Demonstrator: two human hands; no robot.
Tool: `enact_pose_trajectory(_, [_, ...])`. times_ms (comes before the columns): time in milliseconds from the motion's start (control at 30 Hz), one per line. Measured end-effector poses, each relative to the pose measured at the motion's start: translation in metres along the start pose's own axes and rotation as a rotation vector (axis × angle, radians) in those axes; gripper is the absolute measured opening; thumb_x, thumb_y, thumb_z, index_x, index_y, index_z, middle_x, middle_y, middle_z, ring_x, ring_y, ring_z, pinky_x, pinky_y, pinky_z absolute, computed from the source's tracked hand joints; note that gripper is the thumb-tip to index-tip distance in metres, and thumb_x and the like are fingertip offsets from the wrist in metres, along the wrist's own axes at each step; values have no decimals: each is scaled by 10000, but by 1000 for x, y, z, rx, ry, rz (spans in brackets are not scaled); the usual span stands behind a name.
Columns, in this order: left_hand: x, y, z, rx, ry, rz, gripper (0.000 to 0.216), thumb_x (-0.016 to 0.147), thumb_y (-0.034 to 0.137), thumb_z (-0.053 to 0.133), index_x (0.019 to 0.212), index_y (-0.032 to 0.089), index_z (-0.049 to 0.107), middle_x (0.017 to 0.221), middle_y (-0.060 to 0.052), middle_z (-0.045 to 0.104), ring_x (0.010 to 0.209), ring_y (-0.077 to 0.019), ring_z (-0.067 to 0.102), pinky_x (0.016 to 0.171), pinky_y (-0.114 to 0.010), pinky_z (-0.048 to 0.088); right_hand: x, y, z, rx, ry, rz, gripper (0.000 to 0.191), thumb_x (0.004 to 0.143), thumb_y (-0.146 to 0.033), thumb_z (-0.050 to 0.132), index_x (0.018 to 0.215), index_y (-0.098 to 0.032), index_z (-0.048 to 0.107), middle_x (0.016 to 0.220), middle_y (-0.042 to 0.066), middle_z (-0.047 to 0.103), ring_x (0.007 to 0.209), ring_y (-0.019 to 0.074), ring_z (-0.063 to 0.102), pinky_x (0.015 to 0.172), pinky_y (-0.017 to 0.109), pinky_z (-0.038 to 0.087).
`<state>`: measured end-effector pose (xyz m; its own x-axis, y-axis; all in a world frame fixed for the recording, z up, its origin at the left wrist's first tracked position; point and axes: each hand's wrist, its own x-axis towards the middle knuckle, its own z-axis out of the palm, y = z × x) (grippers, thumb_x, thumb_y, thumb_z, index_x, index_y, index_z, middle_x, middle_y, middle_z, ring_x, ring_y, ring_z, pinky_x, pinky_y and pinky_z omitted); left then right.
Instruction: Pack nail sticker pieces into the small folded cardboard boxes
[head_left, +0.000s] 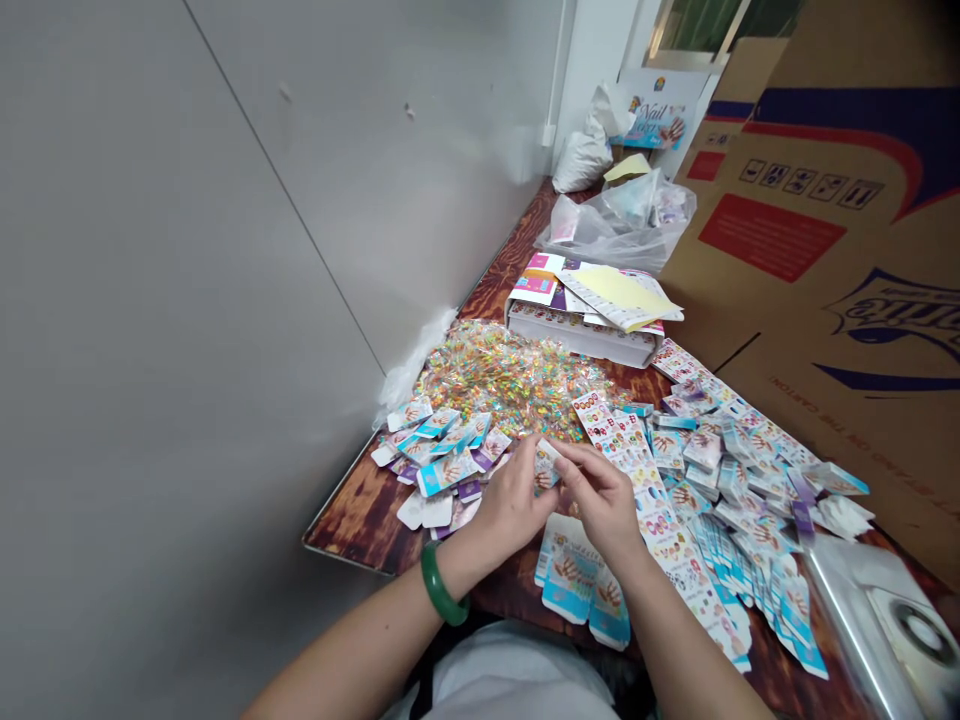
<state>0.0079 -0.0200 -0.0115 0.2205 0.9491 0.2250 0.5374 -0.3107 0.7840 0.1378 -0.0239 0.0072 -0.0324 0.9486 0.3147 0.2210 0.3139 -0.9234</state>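
Note:
A small printed card box [546, 464] is between my two hands, above the near part of the table. My left hand [516, 497] is closed around its left side, with a green bangle on the wrist. From the right, my right hand [602, 492] pinches the edge of the box with thumb and fingers. Flat, unfolded nail-art boxes [571, 575] lie just below my hands. A pile of small boxes [450, 465] is to the left, and a heap of clear packets with colourful pieces [517, 370] lies behind.
Sticker sheets [667, 540] run along the right, beside many small boxes [712, 450] and fanned flat boxes [787, 600]. A white carton of sheets [585, 333] and a plastic bag [622, 225] stand farther back. Large cardboard cartons [825, 250] border the right; a grey wall [225, 300] the left.

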Motion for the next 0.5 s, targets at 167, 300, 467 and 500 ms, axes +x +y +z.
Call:
enact_pose_trajectory(167, [3,0,-8,113,-7,48,528,734,137,483,1240,123,333,1228,-157,507,1177,-262,477,977,-433,407,2,-3,-1,-13,8,-30,222,836,-259,559,1012,-261,695,978,63,670,923,204,612,804,353,493])
enact_pose_trajectory(300, [2,-2,-10,94,-37,54,532,731,128,470,1245,149,333,1237,-146,503,1184,-258,474,965,-439,418,0,-1,-2,-203,-46,-214,267,832,-222,553,1070,-264,666,986,82,650,937,213,594,813,382,484])
enact_pose_trajectory(467, [1,-5,-18,96,-70,43,488,753,151,485,1226,153,365,1155,-122,551,1067,-237,544,889,-390,459,-1,3,-5,-356,-162,-300,347,833,-229,546,1174,-260,601,1054,87,615,991,217,561,854,391,451])
enact_pose_trajectory(500, [2,-7,-25,125,-67,26,475,764,166,487,1225,146,371,1116,-117,570,1015,-230,565,861,-377,468,0,5,-9,-366,-187,-270,353,835,-254,545,1185,-252,592,1077,89,606,993,216,560,843,378,452])
